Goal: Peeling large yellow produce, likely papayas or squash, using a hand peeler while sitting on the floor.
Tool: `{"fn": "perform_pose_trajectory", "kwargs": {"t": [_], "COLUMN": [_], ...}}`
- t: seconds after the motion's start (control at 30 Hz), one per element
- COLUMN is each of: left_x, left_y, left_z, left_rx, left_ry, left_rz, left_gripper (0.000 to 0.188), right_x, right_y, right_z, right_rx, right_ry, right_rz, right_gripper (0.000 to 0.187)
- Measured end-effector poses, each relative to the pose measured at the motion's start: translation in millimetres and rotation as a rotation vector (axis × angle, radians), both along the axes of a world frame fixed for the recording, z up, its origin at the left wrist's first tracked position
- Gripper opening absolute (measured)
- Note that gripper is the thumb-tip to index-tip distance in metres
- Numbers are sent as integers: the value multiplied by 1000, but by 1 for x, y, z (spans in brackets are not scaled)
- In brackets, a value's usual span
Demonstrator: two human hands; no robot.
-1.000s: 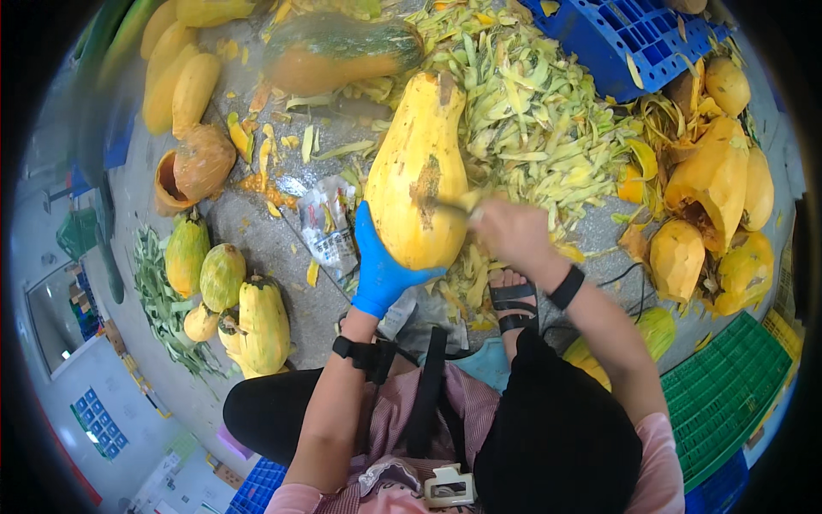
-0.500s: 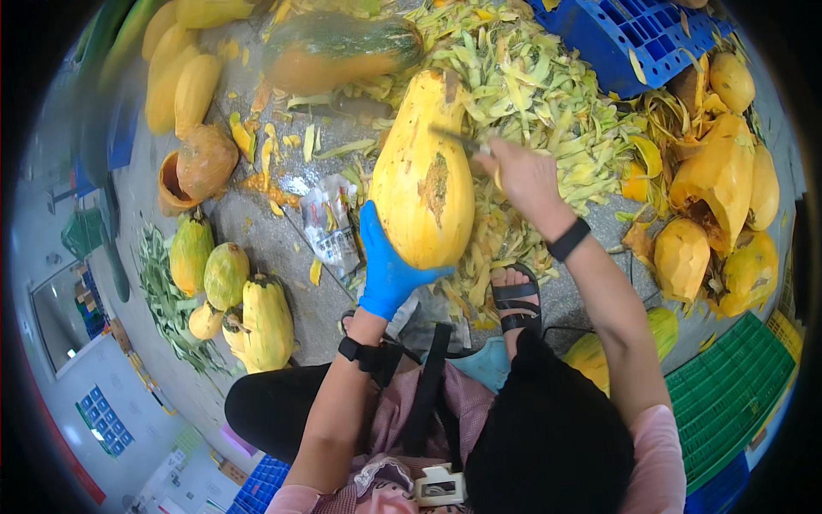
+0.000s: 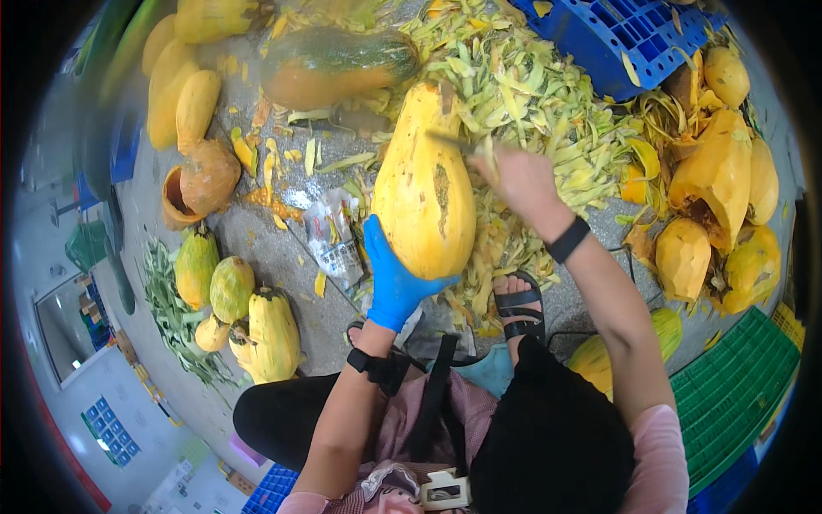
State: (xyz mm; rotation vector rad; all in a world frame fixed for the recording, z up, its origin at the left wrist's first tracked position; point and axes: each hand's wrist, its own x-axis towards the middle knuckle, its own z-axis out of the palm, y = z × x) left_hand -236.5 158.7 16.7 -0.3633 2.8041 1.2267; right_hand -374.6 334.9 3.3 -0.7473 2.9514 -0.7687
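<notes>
A large yellow pumpkin point(image 3: 419, 201) with a long neck stands tilted in front of me, mostly bare of rind, with a narrow brown-green patch down its right side. My left hand point(image 3: 396, 278), in a blue glove, cups its lower left and rounded bottom, thumb and fingers spread around it. Bare and closed, my right hand point(image 3: 524, 182) is at the right of the neck. It grips a peeling tool point(image 3: 449, 141) with a narrow dark blade, lying across the neck; motion blur and my fingers hide its handle.
A big heap of green-yellow peelings point(image 3: 531, 111) lies behind and right. Peeled pumpkins point(image 3: 715, 184) and a blue crate point(image 3: 629, 43) are at the right, near a green crate point(image 3: 732, 398). Unpeeled pumpkins point(image 3: 272, 338) sit left; a green-orange pumpkin point(image 3: 338, 67) lies at the back.
The brown-green patch on the pumpkin looks narrower and lies further right. My right hand and blade have shifted slightly along the neck; my left hand keeps its hold. The whole view has moved a little.
</notes>
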Motion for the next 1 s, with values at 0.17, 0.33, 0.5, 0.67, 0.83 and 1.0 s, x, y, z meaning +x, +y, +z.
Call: {"fn": "perform_pose_trajectory", "kwargs": {"t": [0.17, 0.33, 0.5, 0.67, 0.83, 1.0], "left_x": [10, 1, 3, 0, 7, -3], "left_y": [-4, 2, -9, -7, -16, -6], "left_z": [-15, 3, -5, 0, -2, 5], "left_rx": [175, 72, 245, 400, 201, 172], "left_ry": [-8, -30, -43, -59, -77, -57], "left_rz": [62, 47, 67, 92, 54, 26], "left_gripper": [121, 121, 122, 122, 121, 121], "right_x": [56, 12, 15, 74, 52, -7], "right_y": [-13, -18, -11, 3, -13, -2], "right_z": [13, 2, 8, 2, -14, -10], "right_rx": [-67, 100, -97, -225, -171, 26], "right_ry": [-36, -155, -118, -47, -93, -34], "right_rz": [215, -2, 41, 256, 117, -76], "right_gripper": [31, 29, 22, 24, 25, 24]}}
